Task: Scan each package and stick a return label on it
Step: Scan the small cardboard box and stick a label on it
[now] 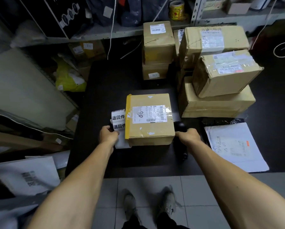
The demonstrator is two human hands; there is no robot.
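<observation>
A small cardboard box (149, 119) with a shipping label and yellow tape on its left edge sits in the middle of the black table (108, 90). To its left my left hand (108, 135) grips a roll of white return labels (118, 120) printed with black characters. On the box's right my right hand (188, 137) grips a black handheld scanner (180, 127), which is partly hidden behind the box.
Stacked cardboard boxes (221, 73) fill the table's right and back. A white mailer bag (236, 147) lies at the near right. Another white bag (25, 176) sits at the lower left. Shelves with parcels run along the back and left. My feet stand on grey tiles.
</observation>
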